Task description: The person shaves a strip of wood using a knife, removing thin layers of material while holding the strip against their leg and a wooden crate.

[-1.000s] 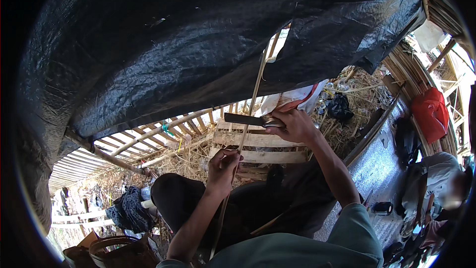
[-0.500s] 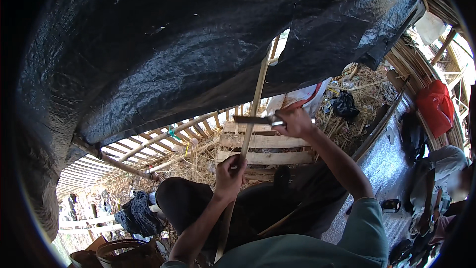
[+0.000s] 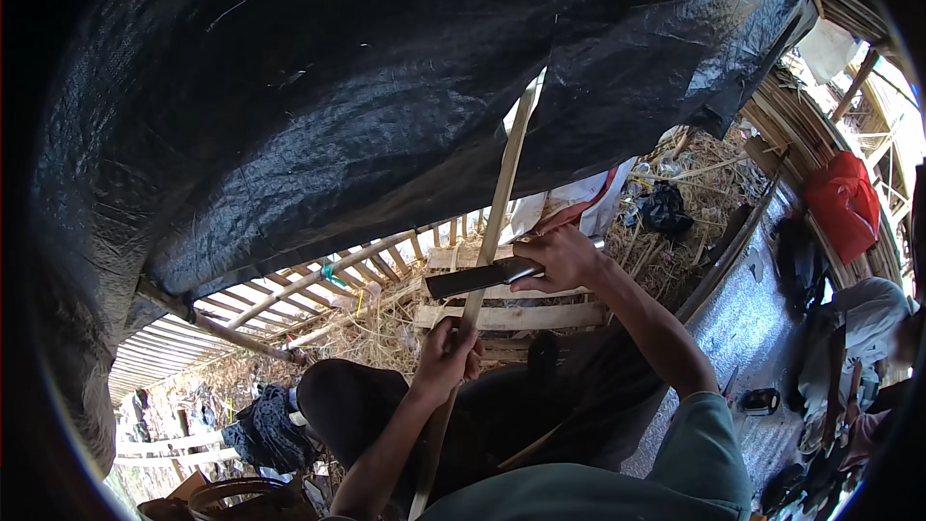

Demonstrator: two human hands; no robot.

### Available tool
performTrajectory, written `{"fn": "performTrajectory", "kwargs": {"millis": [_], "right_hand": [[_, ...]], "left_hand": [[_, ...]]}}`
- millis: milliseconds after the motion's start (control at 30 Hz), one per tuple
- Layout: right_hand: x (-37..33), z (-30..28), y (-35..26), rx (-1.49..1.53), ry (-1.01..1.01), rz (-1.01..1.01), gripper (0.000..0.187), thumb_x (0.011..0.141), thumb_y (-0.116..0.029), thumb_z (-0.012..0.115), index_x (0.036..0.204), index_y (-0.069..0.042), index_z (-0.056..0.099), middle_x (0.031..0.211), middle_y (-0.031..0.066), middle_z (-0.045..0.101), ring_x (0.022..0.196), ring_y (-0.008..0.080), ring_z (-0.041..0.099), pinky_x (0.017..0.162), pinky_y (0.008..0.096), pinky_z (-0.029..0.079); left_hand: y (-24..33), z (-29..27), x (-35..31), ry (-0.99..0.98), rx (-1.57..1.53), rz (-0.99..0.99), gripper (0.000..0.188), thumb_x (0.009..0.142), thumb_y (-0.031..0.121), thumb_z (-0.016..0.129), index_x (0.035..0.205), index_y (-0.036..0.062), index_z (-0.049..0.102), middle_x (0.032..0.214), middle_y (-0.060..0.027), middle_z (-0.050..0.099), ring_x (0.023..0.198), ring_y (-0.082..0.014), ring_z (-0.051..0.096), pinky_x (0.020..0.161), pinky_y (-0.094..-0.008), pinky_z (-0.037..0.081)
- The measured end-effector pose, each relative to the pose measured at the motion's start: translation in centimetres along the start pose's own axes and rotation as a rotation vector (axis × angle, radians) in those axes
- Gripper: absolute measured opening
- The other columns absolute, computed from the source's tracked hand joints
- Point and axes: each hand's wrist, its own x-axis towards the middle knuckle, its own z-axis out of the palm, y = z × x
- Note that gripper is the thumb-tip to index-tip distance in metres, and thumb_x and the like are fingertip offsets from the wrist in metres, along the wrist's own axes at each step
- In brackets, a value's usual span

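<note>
1. The left hand (image 3: 444, 359) has its fingers wrapped round a long pale wooden strip (image 3: 502, 193), which slants from a slit in the black sheet (image 3: 367, 116) down past the left forearm
2. The right hand (image 3: 558, 259) is clenched on the handle of a knife (image 3: 468, 280), its broad dark blade crossing the strip just above the left fingers; whether the edge bites the wood I cannot tell
3. A slip toward the body could cut the left hand, since it sits close below the blade; a knot or uneven grain might make the edge jump or dig in
4. The strip's upper part lies against the sheet, so it could snag if swung; the dark-clad knee (image 3: 352, 400) is near too
5. Beyond are slatted boards (image 3: 511, 316), straw and a black bag (image 3: 665, 209); rightward, a silvery mat (image 3: 728, 328), a red bundle (image 3: 843, 206) and another person (image 3: 849, 367)
</note>
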Motion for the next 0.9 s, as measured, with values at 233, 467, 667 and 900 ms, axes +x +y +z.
{"fn": "performTrajectory", "kwargs": {"millis": [233,467,667,900], "right_hand": [[0.2,-0.7,-0.7,0.003,-0.007,-0.033,0.046,0.074,-0.053,0.060,0.078,-0.007,0.058,0.049,0.0073,0.054,0.049,0.0281,0.058,0.047,0.0380,0.046],[1.0,-0.6,3.6,-0.087,0.124,0.464,0.042,0.078,-0.048,0.058,0.084,-0.006,0.060,0.051,0.0131,0.055,0.052,0.0303,0.060,0.046,0.0399,0.047],[1.6,-2.6,3.3,0.200,0.156,0.771,0.035,0.084,-0.038,0.055,0.088,-0.004,0.060,0.055,0.0147,0.056,0.055,0.0331,0.060,0.049,0.0399,0.047],[-0.9,-0.1,3.4,-0.176,0.176,0.005,0.044,0.070,-0.050,0.065,0.081,-0.008,0.061,0.058,0.0118,0.056,0.064,0.0304,0.061,0.061,0.0402,0.048]], "left_hand": [[0.3,0.1,-0.2,-0.002,0.195,0.047,0.018,0.093,0.020,0.045,0.087,0.0039,0.047,0.054,0.0006,0.044,0.038,-0.0046,0.039,0.035,-0.0187,0.030],[-1.3,0.6,0.4,0.158,0.570,0.394,0.017,0.087,0.018,0.054,0.080,0.0022,0.051,0.052,-0.0041,0.048,0.044,-0.0097,0.046,0.042,-0.0269,0.035],[-0.9,0.5,0.0,0.153,0.541,0.307,0.016,0.086,0.016,0.055,0.081,0.0018,0.053,0.055,-0.0059,0.052,0.047,-0.0128,0.051,0.044,-0.0281,0.038],[-0.5,0.2,0.3,0.189,0.610,0.376,0.016,0.085,0.015,0.056,0.081,0.0010,0.051,0.056,-0.0081,0.055,0.048,-0.0174,0.056,0.045,-0.0293,0.040]]}}
